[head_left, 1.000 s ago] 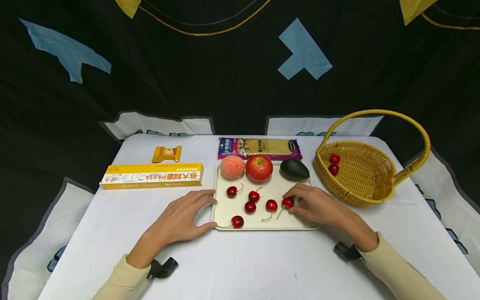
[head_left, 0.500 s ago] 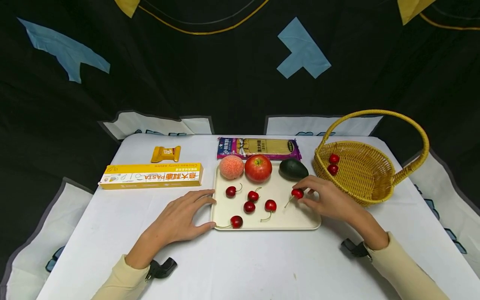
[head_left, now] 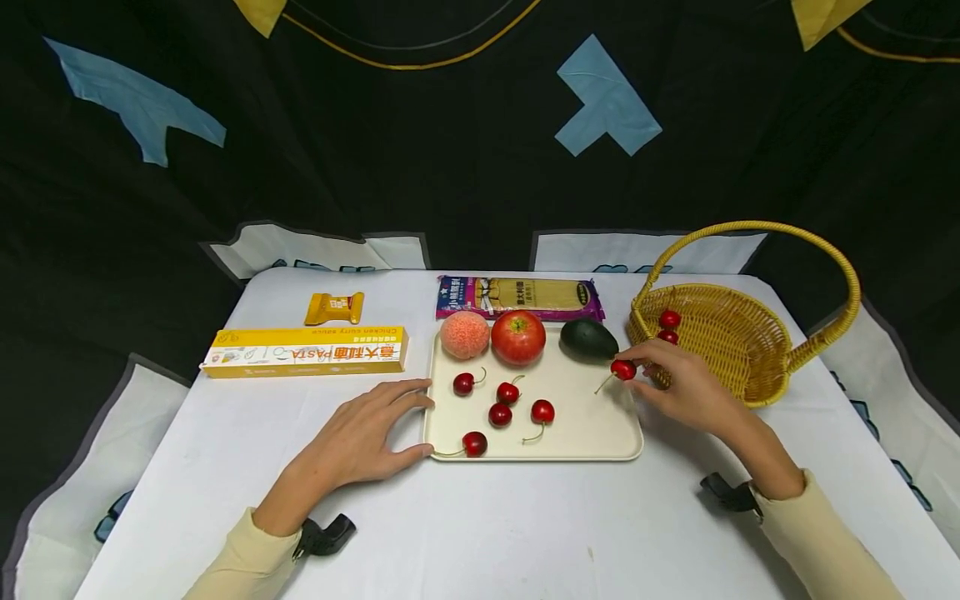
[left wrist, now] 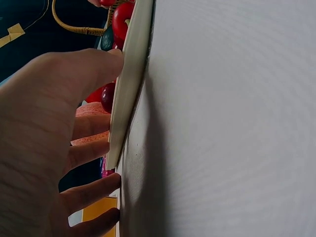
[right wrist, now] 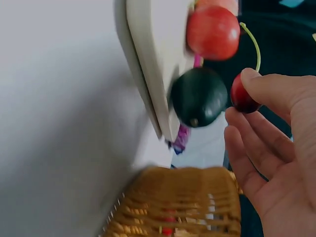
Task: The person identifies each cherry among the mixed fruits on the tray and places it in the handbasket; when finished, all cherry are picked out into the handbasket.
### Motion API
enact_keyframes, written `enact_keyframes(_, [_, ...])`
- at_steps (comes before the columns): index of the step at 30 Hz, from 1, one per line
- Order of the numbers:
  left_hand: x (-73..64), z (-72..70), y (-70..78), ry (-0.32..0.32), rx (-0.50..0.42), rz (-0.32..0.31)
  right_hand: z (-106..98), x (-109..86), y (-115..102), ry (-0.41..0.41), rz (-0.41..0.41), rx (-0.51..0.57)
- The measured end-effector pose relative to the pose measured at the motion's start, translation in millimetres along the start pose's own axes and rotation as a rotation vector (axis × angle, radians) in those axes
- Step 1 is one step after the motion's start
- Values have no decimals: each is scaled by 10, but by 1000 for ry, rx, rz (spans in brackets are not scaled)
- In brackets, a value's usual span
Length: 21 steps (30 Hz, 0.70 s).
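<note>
Head view: right hand [head_left: 686, 387] pinches one cherry [head_left: 623, 369]; beyond the hand, two cherries [head_left: 670, 319] lie in the basket [head_left: 738, 346]; left of it, five cherries [head_left: 500, 414] remain on the tray [head_left: 577, 442]. Left wrist: left hand [left wrist: 42, 133], fingers extended, touches the tray. Right wrist: cherry unreleased.

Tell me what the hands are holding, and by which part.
The right hand pinches a cherry by its round body, stem free. The left hand holds nothing, only touching the tray at its edge.

Plain beige fabric L sleeve [head_left: 243, 557] & matching R sleeve [head_left: 819, 537], both w/ cuffs nr wrists; sm. blk angular L wrist cam [head_left: 328, 537], similar blk R wrist cam [head_left: 729, 493].
</note>
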State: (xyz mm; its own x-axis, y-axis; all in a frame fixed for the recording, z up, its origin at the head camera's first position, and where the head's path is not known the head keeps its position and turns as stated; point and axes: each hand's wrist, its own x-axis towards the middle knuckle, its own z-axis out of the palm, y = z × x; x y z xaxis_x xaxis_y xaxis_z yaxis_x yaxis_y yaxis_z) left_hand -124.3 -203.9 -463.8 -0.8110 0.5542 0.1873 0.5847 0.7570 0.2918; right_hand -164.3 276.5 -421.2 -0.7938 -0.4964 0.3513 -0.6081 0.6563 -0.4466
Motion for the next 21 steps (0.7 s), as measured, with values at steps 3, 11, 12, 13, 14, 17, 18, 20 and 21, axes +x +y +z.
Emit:
enact_keyframes(3, [7,1,2,-1,1,1,-84,-24,31,35,13,-40])
enact_keyframes(11, [1,2,3,-2,1,-2,-201,-86,206,99,112,-38])
enact_keyframes(12, [1,3,4,-2,1,-2,-210,-93,233,107,123,-26])
enact_keyframes(13, [1,4,5,-2,1,-1,-221,-102,257,113,135,-13])
enact_keyframes(14, [1,4,7,-2,-1,0,-234,-112,279,116,149,-8])
enact_keyframes(17, [0,6,9,0,-1,3,-269,-137,343,116,196,-11])
enact_keyframes(18, [1,6,9,1,0,4,-278,-142,359,115,215,-10])
enact_keyframes(20, [2,4,8,5,0,7,-291,-152,396,117,244,-11])
enact_keyframes(21, [2,3,6,6,2,8,-296,-155,415,119,256,-9])
